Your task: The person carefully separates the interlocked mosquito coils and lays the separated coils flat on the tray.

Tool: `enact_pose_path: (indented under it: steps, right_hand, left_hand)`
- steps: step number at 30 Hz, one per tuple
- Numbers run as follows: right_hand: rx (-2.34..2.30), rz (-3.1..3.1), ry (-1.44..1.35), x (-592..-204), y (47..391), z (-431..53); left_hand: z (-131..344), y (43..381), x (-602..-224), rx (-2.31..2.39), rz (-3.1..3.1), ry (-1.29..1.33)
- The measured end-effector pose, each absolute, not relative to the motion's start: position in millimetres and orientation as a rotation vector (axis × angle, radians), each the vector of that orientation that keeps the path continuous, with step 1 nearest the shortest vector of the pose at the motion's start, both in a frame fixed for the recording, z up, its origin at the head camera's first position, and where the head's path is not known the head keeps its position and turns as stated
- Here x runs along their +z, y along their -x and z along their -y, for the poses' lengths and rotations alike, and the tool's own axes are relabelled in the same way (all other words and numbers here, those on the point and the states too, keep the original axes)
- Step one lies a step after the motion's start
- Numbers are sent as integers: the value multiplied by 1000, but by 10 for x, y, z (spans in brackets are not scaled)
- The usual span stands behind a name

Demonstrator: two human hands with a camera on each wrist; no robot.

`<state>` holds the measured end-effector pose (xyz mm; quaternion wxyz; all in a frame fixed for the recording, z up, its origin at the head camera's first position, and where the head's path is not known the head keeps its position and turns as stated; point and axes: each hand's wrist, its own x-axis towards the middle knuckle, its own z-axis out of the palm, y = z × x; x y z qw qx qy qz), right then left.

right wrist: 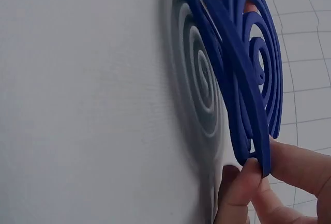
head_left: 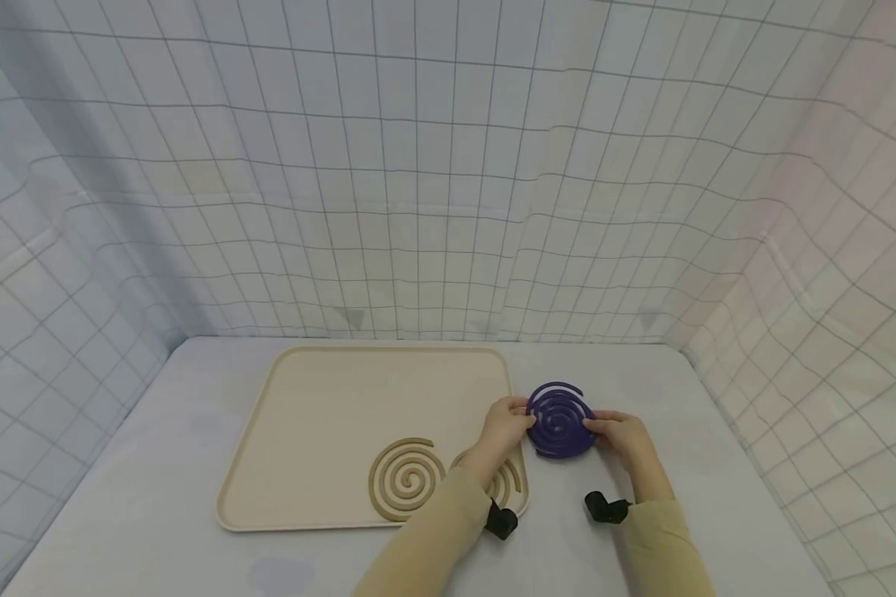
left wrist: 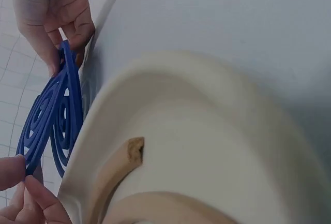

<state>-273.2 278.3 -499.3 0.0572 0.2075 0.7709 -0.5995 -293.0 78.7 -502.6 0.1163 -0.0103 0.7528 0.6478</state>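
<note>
A pair of blue-purple mosquito coils (head_left: 558, 424) is held above the white table, just past the tray's right edge. My left hand (head_left: 502, 429) pinches its left rim between thumb and fingers. On the opposite rim my right hand (head_left: 624, 435) grips with thumb and fingertips. Seen edge-on in the right wrist view, the coils (right wrist: 240, 74) show two spiral layers, partly spread apart and still close together at the right hand's fingers. A shadow of the spiral falls on the table beneath.
A cream tray (head_left: 328, 398) lies left of the hands. Two tan mosquito coils rest in it: one coil (head_left: 372, 481) near the front edge, the other coil (head_left: 520, 477) partly under the left forearm. Gridded white curtains (head_left: 448, 207) surround the table (head_left: 717, 497).
</note>
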Motion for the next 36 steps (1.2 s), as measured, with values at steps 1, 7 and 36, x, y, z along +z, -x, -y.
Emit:
enact_pose_path:
  steps: [1, 7, 36]
  right_hand:
    - [-1823, -2330, -618, -4992, 2725, -2776]
    - [-1837, -2303, -585, -5000, 2686, -2764]
    - [-1907, -2257, -272, -4996, 2550, -2878]
  left_hand:
    - [-782, 2920, -5025, 1876, -2243, 30]
    - [-746, 2881, -5014, 1847, -2348, 24]
    - [-557, 2899, -5017, 1834, -2150, -172]
